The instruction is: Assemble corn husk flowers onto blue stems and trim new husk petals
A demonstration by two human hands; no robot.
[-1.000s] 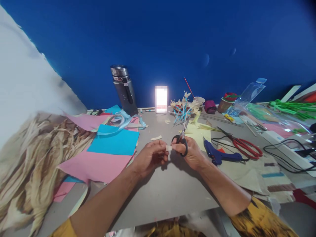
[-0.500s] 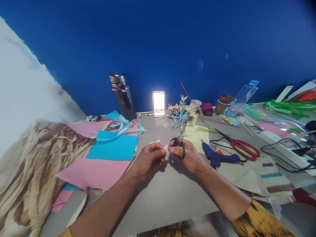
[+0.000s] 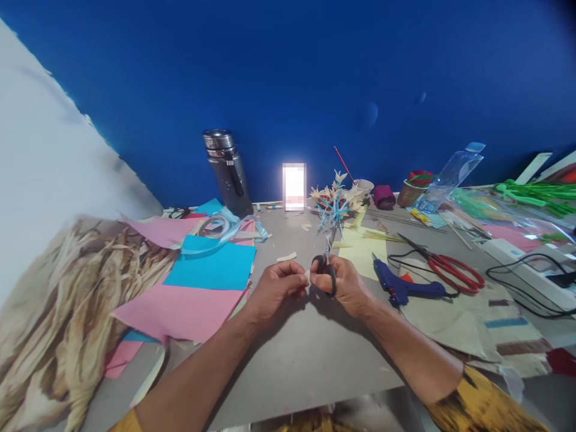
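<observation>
Between the fingertips of my left hand (image 3: 281, 290) is a small cream piece (image 3: 308, 276), pinched at its edge. My right hand (image 3: 345, 287) holds black-handled scissors (image 3: 332, 281), their blades pointing away from me, and its thumb and finger meet the same cream piece. Just beyond my left hand a pale scrap (image 3: 287, 257) lies on the grey table (image 3: 310, 360). Behind the scissors stands a bunch of cream flowers with light blue strips (image 3: 335, 201).
Dried husks (image 3: 85, 312), pink sheets (image 3: 180, 312) and a blue sheet (image 3: 211, 264) lie left. A dark flask (image 3: 229, 174) stands behind. To the right are a blue glue gun (image 3: 405, 287), red-handled scissors (image 3: 454, 273) and a power strip (image 3: 517, 264).
My two hands have come closer together at the cream piece, and the black-handled scissors have tilted slightly. The view has shifted a little, and the pale scrap shows more fully.
</observation>
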